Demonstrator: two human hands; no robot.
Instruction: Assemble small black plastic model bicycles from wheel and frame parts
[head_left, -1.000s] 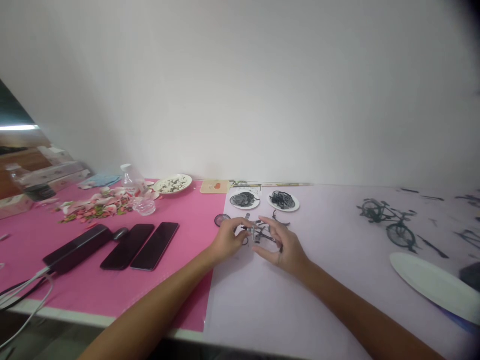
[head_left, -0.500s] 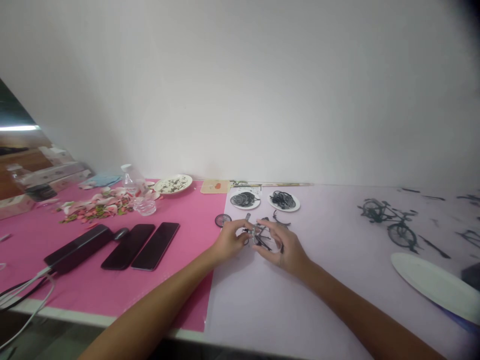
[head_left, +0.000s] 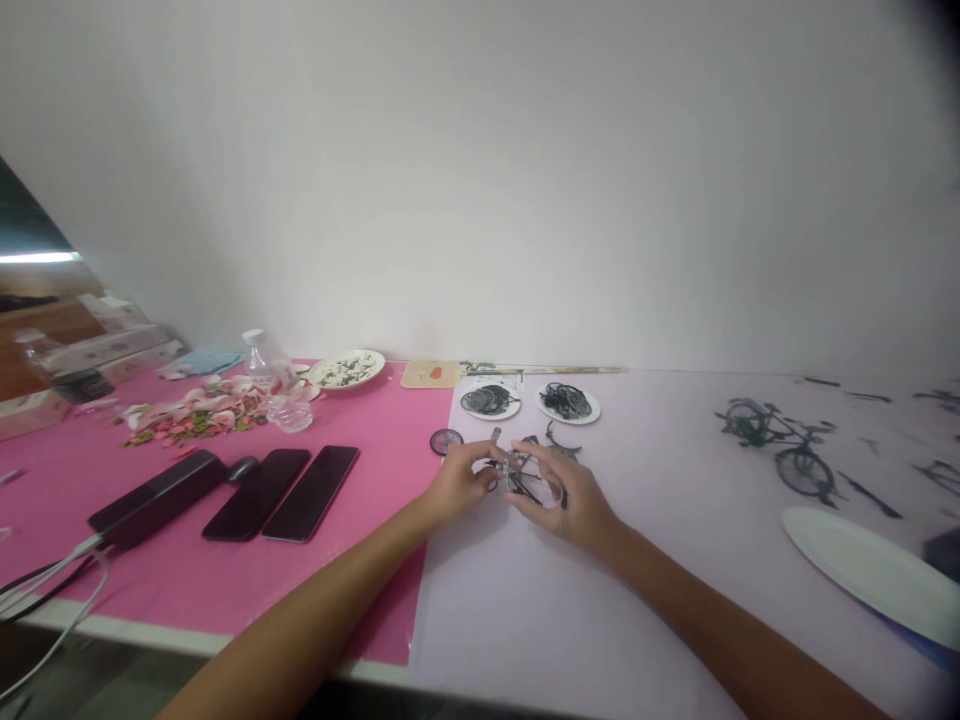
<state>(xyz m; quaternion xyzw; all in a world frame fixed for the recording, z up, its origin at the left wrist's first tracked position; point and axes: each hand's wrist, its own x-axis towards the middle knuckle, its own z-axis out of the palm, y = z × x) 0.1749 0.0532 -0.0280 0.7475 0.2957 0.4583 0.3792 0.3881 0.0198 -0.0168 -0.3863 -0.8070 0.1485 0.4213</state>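
Between my two hands is a small black model bicycle frame (head_left: pixel 529 484), with a little silvery part at its left end. My left hand (head_left: pixel 459 484) pinches that end between thumb and fingertips. From the other side, the curved fingers and thumb of my right hand (head_left: pixel 574 495) grip the frame, hiding part of it. A loose toy wheel (head_left: pixel 446 441) lies just beyond my left hand. Behind my right hand rests a thin curved black piece (head_left: pixel 562 442).
Two white plates of black parts, a left one (head_left: pixel 490 413) and a right one (head_left: pixel 581 416), stand near the wall. A model bicycle (head_left: pixel 784 440) and a large white plate (head_left: pixel 862 570) are at right. Phones (head_left: pixel 313 495), a power strip (head_left: pixel 157 497) and a bottle (head_left: pixel 259 362) are left.
Both hands stay in nearly the same place, with only a slight shift of the fingers around the model bicycle frame.
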